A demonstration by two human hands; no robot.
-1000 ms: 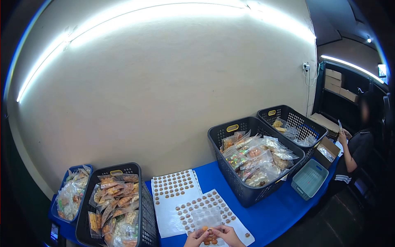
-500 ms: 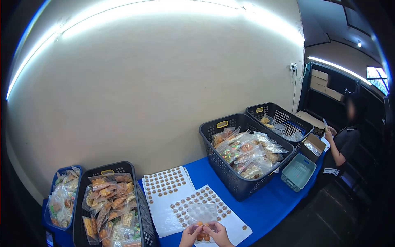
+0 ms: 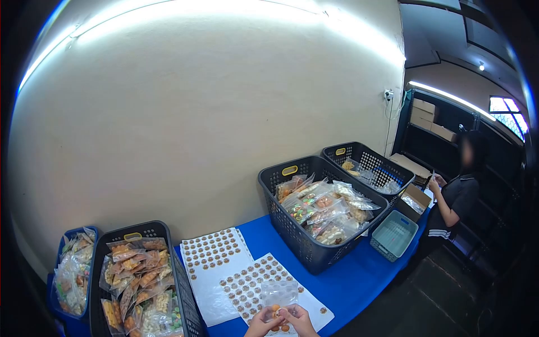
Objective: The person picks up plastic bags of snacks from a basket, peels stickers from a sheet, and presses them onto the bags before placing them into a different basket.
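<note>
Over the sticker sheet's lower part, my two hands hold a clear plastic bag (image 3: 279, 293) with round orange-brown snacks in its lower end. My left hand (image 3: 261, 323) grips the bag from the left, its fingers closed. From the right, my right hand (image 3: 299, 322) closes on it too, and the fingertips of both hands meet at the middle. A small pale round piece shows at the fingertips; I cannot make out whether it is a sticker. Beneath lies a white sheet of round brown stickers (image 3: 247, 283), overlapping a second sticker sheet (image 3: 209, 255).
A black basket of bagged snacks (image 3: 193, 306) stands at left beside a blue basket (image 3: 70, 230). Another full black basket (image 3: 297, 238) and a less filled one (image 3: 365, 147) stand right. Beyond are a grey-green basket (image 3: 387, 247), a cardboard box (image 3: 418, 194) and a person (image 3: 463, 194).
The view has shifted slightly, so the surroundings appear farther left. My fingers have moved a little on the bag, and the pale round piece now shows between them.
</note>
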